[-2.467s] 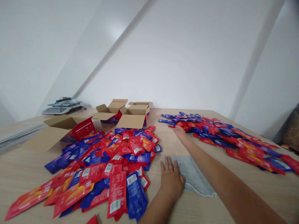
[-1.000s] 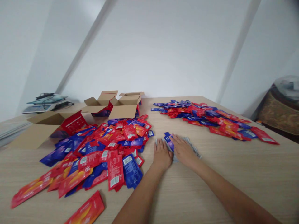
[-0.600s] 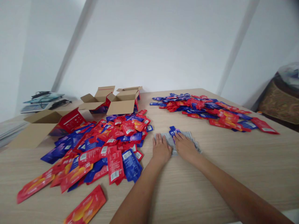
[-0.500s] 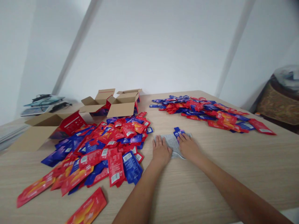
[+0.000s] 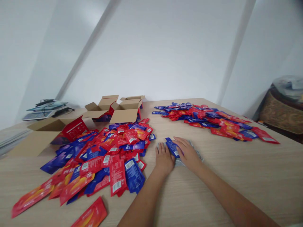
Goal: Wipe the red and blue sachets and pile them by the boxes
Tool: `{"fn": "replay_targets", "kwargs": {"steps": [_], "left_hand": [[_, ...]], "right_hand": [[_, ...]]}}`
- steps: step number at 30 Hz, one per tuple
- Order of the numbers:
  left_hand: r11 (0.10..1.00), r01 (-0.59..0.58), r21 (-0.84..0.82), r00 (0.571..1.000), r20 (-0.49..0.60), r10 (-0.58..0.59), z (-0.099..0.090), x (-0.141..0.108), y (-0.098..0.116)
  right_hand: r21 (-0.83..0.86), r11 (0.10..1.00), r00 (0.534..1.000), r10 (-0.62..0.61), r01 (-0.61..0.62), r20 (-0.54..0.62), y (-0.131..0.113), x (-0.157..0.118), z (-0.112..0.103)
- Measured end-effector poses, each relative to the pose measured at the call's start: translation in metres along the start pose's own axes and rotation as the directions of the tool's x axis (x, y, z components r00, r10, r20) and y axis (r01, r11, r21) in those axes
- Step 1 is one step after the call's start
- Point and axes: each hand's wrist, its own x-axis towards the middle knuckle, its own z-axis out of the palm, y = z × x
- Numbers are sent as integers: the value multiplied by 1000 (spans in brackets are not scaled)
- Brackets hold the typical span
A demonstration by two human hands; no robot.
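Observation:
A grey cloth [image 5: 180,162] lies on the table in front of me, mostly hidden by both hands. My left hand [image 5: 165,159] rests flat on its left part with the fingers stretched forward. A blue sachet [image 5: 171,146] with small pale print lies tilted over the cloth, between the two hands. My right hand [image 5: 188,155] has its thumb and fingers on the sachet's right edge. To the left spreads a pile of red and blue sachets [image 5: 113,149], several with white barcode labels facing up.
A second sachet heap [image 5: 196,114] lies at the back right. Several opened cardboard boxes [image 5: 125,115] stand behind the left pile. Farther left is a stack of flat items with cables [image 5: 48,108]. A brown patterned chair [image 5: 281,112] stands beyond the right edge.
The blue sachet has turned over from its large-print side to its small-print side and shifted left. My right hand went from lying over it to gripping its edge. My left hand stays on the cloth.

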Motion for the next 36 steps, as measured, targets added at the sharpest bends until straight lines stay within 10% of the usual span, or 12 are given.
{"fn": "replay_targets", "kwargs": {"steps": [10, 18, 25, 32, 36], "left_hand": [[1000, 5, -16, 1000, 21, -5, -1, 0, 2], [999, -4, 33, 998, 56, 2, -5, -1, 1], [999, 5, 33, 999, 49, -7, -5, -1, 0], [1000, -16, 3, 999, 33, 16, -4, -2, 0], [1000, -10, -23, 999, 42, 11, -5, -2, 0]], "right_hand": [[-307, 950, 874, 189, -48, 448, 8, -11, 23], [-454, 876, 892, 328, -163, 312, 35, -20, 9], [-235, 968, 990, 114, -92, 82, 18, -9, 5], [-27, 1000, 992, -2, 5, 123, -7, -5, 1], [-99, 995, 934, 25, 12, 356, 6, -13, 9]]}}
